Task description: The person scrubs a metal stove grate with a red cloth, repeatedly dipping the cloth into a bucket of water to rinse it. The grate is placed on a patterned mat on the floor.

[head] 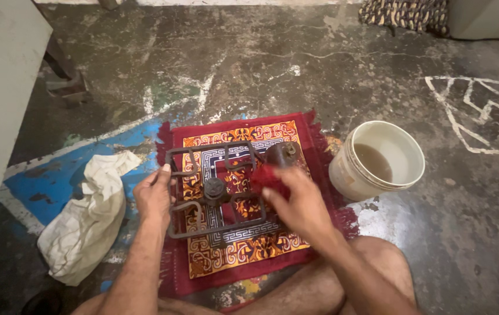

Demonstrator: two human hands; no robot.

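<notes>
A dark metal stove grate (203, 160) with a round burner piece at its middle lies on a small red and orange patterned mat (243, 248). My left hand (153, 195) grips the grate's left edge. My right hand (299, 204) holds a red scrubbing cloth (268, 178) pressed against the grate's right side, near a dark cylindrical part (281, 154).
A white bucket (351, 175) with murky water stands right of the mat. A crumpled white cloth (89, 216) lies to the left on the stained concrete floor. My bare knees are at the bottom edge. A grey wall panel stands at far left.
</notes>
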